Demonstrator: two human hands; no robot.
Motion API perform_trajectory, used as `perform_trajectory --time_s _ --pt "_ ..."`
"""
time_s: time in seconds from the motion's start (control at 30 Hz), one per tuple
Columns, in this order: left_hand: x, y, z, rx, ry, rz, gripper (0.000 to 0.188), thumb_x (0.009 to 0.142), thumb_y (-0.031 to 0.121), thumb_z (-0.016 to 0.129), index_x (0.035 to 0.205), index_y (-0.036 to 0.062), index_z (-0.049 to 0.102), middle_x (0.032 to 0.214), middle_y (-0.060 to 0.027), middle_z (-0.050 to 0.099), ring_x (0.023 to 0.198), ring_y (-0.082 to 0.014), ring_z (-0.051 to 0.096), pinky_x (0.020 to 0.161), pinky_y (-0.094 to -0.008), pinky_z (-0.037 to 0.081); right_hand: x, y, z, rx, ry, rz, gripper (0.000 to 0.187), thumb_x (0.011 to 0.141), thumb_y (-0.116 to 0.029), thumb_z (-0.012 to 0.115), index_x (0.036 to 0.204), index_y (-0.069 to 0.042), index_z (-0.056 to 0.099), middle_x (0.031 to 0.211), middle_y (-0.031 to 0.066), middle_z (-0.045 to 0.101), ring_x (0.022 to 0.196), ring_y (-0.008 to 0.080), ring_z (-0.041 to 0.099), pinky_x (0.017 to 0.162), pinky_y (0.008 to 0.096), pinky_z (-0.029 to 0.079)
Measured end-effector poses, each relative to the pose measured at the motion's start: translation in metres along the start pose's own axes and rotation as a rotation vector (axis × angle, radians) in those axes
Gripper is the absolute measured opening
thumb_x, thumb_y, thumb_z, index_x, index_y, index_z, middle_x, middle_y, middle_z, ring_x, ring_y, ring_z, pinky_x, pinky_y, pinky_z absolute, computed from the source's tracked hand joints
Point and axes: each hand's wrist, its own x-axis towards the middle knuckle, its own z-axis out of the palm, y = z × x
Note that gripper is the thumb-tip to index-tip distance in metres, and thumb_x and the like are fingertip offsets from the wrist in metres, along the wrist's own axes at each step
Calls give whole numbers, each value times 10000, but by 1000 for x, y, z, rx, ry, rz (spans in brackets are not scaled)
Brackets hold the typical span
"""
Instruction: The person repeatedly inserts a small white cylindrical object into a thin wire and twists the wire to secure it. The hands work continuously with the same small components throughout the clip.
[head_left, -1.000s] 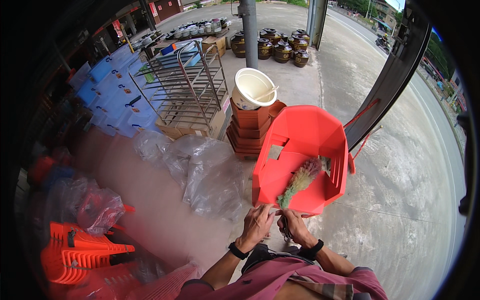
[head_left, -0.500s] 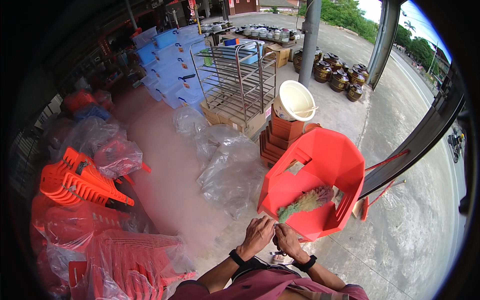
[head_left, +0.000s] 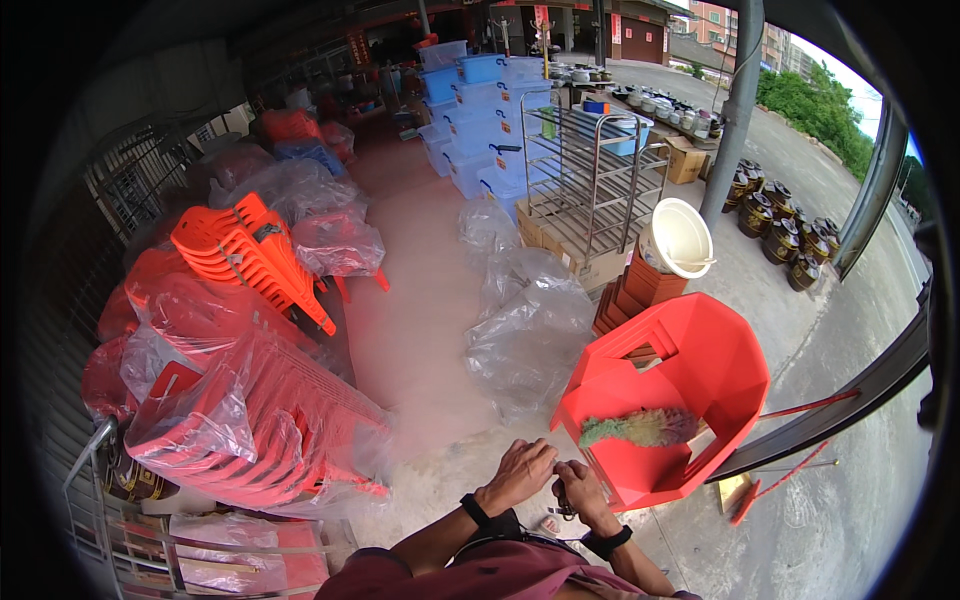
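My left hand is in front of my body, its fingers curled and pressed together; whatever they hold, if anything, is hidden. Close beside it, a small gap away, my right hand is closed around something small with a dark, metallic look, too small to name. Just beyond both hands lies a big red angular plastic piece, hollow side up, with cut-out openings. A fluffy duster, green fading to yellow and dusky pink, rests inside it. Dark bands circle both wrists.
Stacked red chairs in plastic wrap and orange chairs stand left. Crumpled clear plastic sheeting lies ahead. Beyond are a metal rack, clear storage boxes, a cream bucket on brown planters, a post and dark jars.
My view has turned left, so the surroundings sit farther right in the picture. My hands, close together before, are now slightly apart. The duster still lies in the red piece.
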Motion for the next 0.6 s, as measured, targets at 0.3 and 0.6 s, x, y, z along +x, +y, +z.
perform_trajectory --time_s 0.3,0.6 --pt "-44 -21 -34 -644 151 -516 284 1081 274 633 1031 -1 684 793 -52 644 725 -128 610 642 -321 487 1 -15 56 95 -144 -177 198 1078 -211 602 973 -45 624 793 28 636 604 108 561 549 279 449" --pt "-106 -58 -110 -731 220 -638 322 1087 291 643 951 0 666 742 -19 570 676 -117 523 613 -324 446 3 -24 143 71 -416 -212 264 1113 -293 566 1054 -66 688 843 24 708 658 87 582 609 269 475"
